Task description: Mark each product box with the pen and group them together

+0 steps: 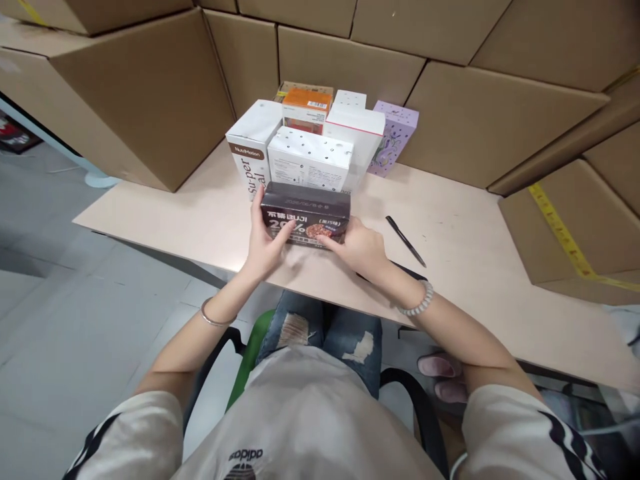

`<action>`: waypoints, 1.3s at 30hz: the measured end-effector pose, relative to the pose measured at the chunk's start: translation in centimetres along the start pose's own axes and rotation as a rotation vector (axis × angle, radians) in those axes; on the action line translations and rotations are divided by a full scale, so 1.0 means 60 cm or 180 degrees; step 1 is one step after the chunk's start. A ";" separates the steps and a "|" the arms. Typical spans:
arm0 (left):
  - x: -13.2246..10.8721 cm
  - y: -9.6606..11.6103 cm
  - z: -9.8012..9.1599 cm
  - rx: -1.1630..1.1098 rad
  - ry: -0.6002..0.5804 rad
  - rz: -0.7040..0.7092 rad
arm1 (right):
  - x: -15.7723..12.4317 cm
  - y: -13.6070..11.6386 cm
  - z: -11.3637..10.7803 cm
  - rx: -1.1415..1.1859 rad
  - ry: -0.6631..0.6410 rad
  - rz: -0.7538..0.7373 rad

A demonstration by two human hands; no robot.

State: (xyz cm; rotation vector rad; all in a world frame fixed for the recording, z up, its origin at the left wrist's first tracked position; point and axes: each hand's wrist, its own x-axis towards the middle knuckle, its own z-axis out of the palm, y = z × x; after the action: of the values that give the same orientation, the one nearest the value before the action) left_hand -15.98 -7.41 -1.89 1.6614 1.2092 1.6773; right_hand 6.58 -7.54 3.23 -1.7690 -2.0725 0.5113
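A dark box (305, 212) printed with "20%" and a food picture stands on the pale table (465, 267), near its front edge. My left hand (263, 241) grips the box's left end, fingers up its side and thumb across the front. My right hand (359, 247) holds the lower right corner with curled fingers. Just behind the dark box stands a white box with small dots (310, 160), and to its left a tall white box marked "NutriMotion" (250, 150).
More boxes cluster behind: an orange-topped one (306, 108), a white one with a red line (356, 137), a purple patterned one (394, 137). A black pen (405, 241) lies to the right. Large cardboard cartons (145, 100) wall in the table's back and sides.
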 end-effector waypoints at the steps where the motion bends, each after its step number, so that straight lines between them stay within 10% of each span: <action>1: 0.006 -0.004 -0.001 0.0007 -0.0040 0.0016 | 0.003 -0.006 -0.004 -0.0217 -0.0054 0.0012; 8: 0.032 -0.016 -0.019 0.0096 -0.0022 0.0255 | 0.025 -0.003 -0.048 -0.0615 -0.0475 -0.0125; 11: 0.024 -0.003 -0.019 0.1000 0.0254 0.1139 | 0.041 0.036 -0.106 -0.0411 -0.0690 -0.0235; 14: 0.019 0.020 0.006 0.1609 0.0210 0.2347 | 0.076 0.101 -0.152 0.0067 0.0049 -0.0174; 20: 0.034 0.077 0.118 0.1609 -0.1505 0.3562 | 0.218 0.242 -0.170 -0.0177 0.1348 -0.0394; 29: 0.042 0.098 0.272 0.2081 -0.2285 0.2285 | 0.424 0.304 -0.184 -0.0055 0.1233 -0.0604; 39: 0.031 0.067 0.285 0.2018 -0.2197 0.1974 | 0.455 0.336 -0.146 0.0488 0.1090 -0.0723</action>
State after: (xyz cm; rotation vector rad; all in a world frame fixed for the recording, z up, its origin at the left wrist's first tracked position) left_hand 1.12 -3.60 0.25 2.9083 0.9532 0.8193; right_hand 24.19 22.74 1.98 -1.4000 -1.9043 0.2705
